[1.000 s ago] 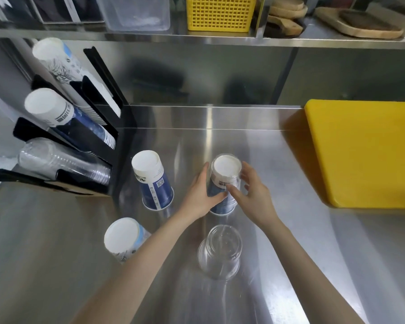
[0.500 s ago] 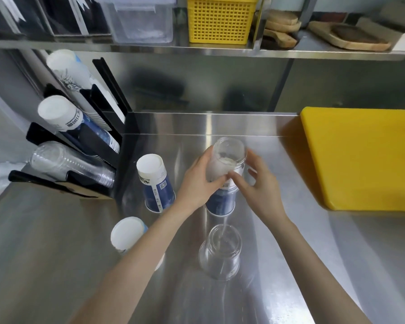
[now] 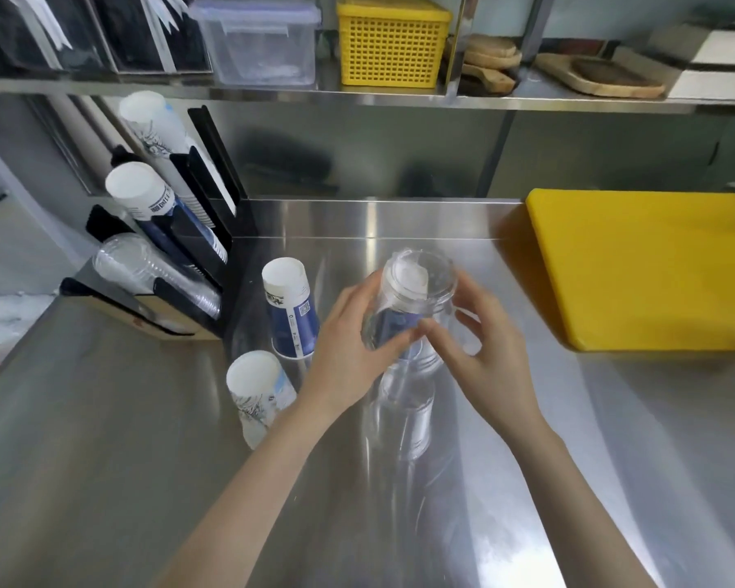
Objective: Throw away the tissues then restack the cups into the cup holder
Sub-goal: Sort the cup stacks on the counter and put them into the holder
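Note:
I hold a clear plastic cup bottom up above the steel counter. My left hand grips its left side and my right hand its right side. A blue paper cup shows through its wall. A second clear cup stands upside down just below my hands. To the left stand another upturned blue cup and a white patterned cup. The black cup holder at the far left carries slanted stacks of white, blue and clear cups. No tissues are in view.
A thick yellow cutting board lies on the counter at the right. The shelf above holds a yellow basket, a clear lidded box and wooden boards. A steel wall closes the back.
The clear cup that sat over the blue cup has come up in both hands and tilted. The camera has pitched upward, so more of the shelf shows.

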Motion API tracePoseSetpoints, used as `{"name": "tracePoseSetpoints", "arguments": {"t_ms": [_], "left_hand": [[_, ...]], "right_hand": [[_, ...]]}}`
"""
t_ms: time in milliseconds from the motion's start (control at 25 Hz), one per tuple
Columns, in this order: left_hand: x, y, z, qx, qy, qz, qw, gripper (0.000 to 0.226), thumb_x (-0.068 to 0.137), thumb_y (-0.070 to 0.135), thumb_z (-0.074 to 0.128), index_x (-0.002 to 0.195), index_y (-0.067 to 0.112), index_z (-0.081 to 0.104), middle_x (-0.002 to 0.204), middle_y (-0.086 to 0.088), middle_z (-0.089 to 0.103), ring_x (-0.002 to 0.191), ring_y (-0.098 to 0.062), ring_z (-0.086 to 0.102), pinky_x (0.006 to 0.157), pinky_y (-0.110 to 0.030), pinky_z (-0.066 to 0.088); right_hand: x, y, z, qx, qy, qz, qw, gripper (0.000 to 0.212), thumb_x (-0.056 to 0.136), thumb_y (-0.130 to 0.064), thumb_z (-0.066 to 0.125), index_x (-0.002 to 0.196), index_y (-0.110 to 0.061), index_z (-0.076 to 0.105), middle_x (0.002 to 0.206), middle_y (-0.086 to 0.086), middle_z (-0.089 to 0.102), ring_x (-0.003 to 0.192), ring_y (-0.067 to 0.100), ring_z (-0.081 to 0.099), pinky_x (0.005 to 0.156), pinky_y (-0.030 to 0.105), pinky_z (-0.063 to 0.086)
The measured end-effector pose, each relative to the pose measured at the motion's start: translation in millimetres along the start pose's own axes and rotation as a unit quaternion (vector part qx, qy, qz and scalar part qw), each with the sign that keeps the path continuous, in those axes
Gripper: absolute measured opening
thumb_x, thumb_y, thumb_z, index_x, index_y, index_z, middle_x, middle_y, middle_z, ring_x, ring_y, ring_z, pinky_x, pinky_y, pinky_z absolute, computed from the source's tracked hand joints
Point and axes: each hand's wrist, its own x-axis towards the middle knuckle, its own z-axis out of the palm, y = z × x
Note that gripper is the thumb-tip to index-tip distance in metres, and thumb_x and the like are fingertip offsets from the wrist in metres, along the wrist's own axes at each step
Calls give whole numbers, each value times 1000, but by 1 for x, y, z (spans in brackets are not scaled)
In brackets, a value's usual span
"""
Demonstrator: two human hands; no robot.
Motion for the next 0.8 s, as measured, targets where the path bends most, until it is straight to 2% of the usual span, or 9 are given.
{"name": "tracePoseSetpoints", "arguments": {"t_ms": [120, 280, 360, 480, 600, 680, 800], "left_hand": [[-22, -11, 7, 1, -17, -25, 1000, 74, 63, 62, 58, 130, 37, 38, 120, 5, 53, 107, -5, 53, 84, 1, 35], [-40, -31, 19, 1, -55, -68, 996, 74, 62, 64, 58, 129, 39, 36, 122, 7, 53, 108, -7, 53, 91, -20, 40], [-45, -42, 24, 10, -71, -88, 994, 71, 66, 59, 62, 129, 40, 35, 126, 8, 52, 111, -7, 52, 91, -21, 38], [-51, -60, 30, 27, -95, -122, 988, 69, 70, 50, 66, 130, 36, 36, 128, 6, 55, 115, -9, 52, 95, -27, 42], [-55, -73, 36, 37, -126, -140, 981, 66, 74, 44, 66, 131, 33, 35, 127, 3, 57, 118, -13, 52, 99, -39, 44], [-56, -78, 39, 33, -134, -144, 980, 66, 75, 44, 65, 132, 33, 33, 128, 3, 57, 120, -14, 51, 99, -40, 43], [-55, -82, 38, 34, -137, -147, 979, 67, 74, 45, 66, 131, 32, 33, 128, 2, 57, 120, -15, 50, 100, -40, 43]], "right_hand": [[-24, 9, 1, 8, -20, 22, 1000, 54, 71, -56, 55, 121, -44, 39, 116, -22, 49, 102, -20, 46, 82, -6, 34], [-46, 31, 12, 17, -46, 68, 997, 49, 77, -41, 64, 118, -48, 39, 112, -34, 46, 99, -23, 46, 80, -7, 34], [-53, 43, 17, 23, -59, 85, 994, 50, 78, -35, 65, 121, -43, 42, 114, -31, 49, 99, -24, 46, 80, -7, 34], [-61, 59, 26, 26, -72, 115, 990, 51, 78, -33, 66, 124, -32, 45, 115, -21, 55, 99, -17, 51, 80, -5, 35], [-69, 68, 35, 27, -80, 137, 987, 49, 78, -28, 67, 122, -30, 47, 110, -26, 54, 97, -9, 53, 79, -5, 35], [-73, 72, 38, 29, -77, 146, 986, 49, 78, -26, 68, 122, -30, 47, 110, -25, 54, 97, -7, 53, 79, -5, 34], [-73, 75, 39, 24, -77, 152, 985, 51, 78, -27, 68, 124, -26, 47, 117, -14, 57, 102, 0, 54, 80, -5, 35]]}}
